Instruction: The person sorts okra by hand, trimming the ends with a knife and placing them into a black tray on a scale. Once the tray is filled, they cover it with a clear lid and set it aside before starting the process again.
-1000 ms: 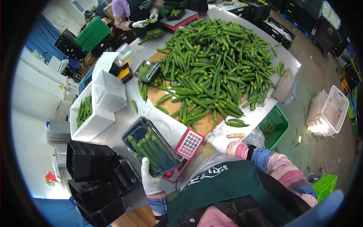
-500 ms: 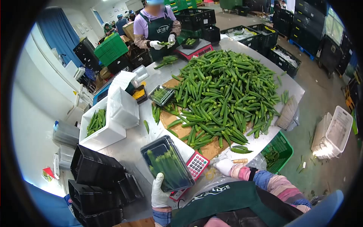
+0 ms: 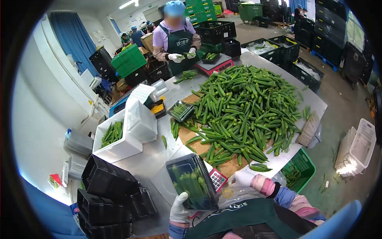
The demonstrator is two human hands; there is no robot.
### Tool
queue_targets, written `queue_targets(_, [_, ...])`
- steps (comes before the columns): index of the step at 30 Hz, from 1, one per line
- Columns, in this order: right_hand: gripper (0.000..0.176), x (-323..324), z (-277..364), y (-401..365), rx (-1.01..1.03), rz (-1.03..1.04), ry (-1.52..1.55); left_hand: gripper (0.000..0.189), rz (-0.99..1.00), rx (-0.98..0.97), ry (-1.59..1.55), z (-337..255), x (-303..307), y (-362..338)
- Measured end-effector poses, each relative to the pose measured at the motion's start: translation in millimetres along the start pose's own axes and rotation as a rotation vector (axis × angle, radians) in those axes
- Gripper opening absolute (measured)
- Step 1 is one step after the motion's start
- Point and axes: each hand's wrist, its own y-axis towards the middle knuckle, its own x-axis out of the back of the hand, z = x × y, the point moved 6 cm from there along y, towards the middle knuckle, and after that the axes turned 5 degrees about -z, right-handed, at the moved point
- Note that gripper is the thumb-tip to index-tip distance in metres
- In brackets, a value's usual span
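Note:
My white-gloved left hand grips the lower left side of a lidded okra tray, black with a clear cover. The tray is tilted over a red-and-white scale, hiding much of its keypad and platform. To its right, my gloved right hand is low over the table's front edge, fingers drawn together; whatever they pinch, if anything, is too small to make out. Yellowish rubber bands lie just below those fingers. Beyond both hands spreads a large okra pile on cardboard. Another packed tray sits at its left edge.
Stacked black trays stand at the left front. Behind them is a white bin with okra. A brush rests at the table's right edge, above a green crate. Across the table, a co-worker handles okra beside another scale.
The view has shifted, so the scene sits lower and further right. My left hand still holds the tray, now more upright. My right hand has drawn nearer the rubber bands.

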Motion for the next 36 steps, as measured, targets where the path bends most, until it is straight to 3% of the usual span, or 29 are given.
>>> queue_targets(2, [0.023, -1, 6, 7, 0.049, 0.061, 0.434, 0.061, 0.057, -0.004, 0.037, 2, -2, 4])
queue_targets(3, [0.021, 18, 19, 5, -0.015, -0.086, 0.141, 0.063, 0.075, 0.021, 0.034, 4, -10, 2])
queue_targets(8, [0.015, 56, 82, 10, 0.33, -0.53, 0.183, 0.071, 0.187, 0.03, 0.143, 9, -41, 5])
queue_targets(13, [0.021, 73, 93, 7, 0.321, -0.574, 0.588, 0.072, 0.101, 0.046, 0.127, 8, -41, 3])
queue_targets(15, [0.022, 57, 84, 15, 0.252, -0.46, 0.721, 0.073, 0.085, 0.063, 0.112, 8, -41, 1])
queue_targets(16, [0.023, 48, 78, 19, 0.216, -0.403, 0.786, 0.063, 0.089, 0.063, 0.06, 9, -40, 2])
queue_targets(19, [0.021, 42, 75, 19, 0.339, -0.49, 0.488, 0.039, 0.135, 0.069, -0.101, 18, -16, 9])
queue_targets(22, [0.018, 32, 75, 27, 0.145, -0.316, 0.711, 0.034, 0.233, 0.096, -0.2, 22, 8, 17])
queue_targets(23, [0.018, 27, 71, 27, -0.041, -0.062, 0.904, 0.034, 0.258, 0.111, -0.185, 21, 7, 16])
queue_targets(26, [0.02, 22, 65, 40, -0.207, 0.194, 1.939, 0.045, 0.316, 0.119, -0.011, 11, 29, 27])
queue_targets(27, [0.019, 43, 67, 39, -0.201, 0.188, 2.037, 0.05, 0.298, 0.099, 0.076, 9, 23, 25])
queue_targets(28, [0.024, 66, 69, 35, -0.114, 0.205, 2.06, 0.056, 0.28, 0.08, 0.164, 7, 18, 23])
queue_targets(30, [0.042, 90, 47, 48, -0.022, 0.105, 1.838, 0.068, 0.184, 0.011, 0.365, -16, -63, 5])
queue_targets(32, [0.048, 126, 58, 51, 0.135, 0.087, 1.702, 0.078, 0.234, 0.104, 0.516, -23, -90, 2])
queue_targets(33, [0.055, 139, 62, 51, 0.108, 0.079, 1.542, 0.079, 0.281, 0.138, 0.585, -27, -101, 2])
queue_targets(36, [0.043, 171, 77, 53, 0.125, -0.015, 1.268, 0.082, 0.359, 0.225, 0.709, -26, -114, 9])
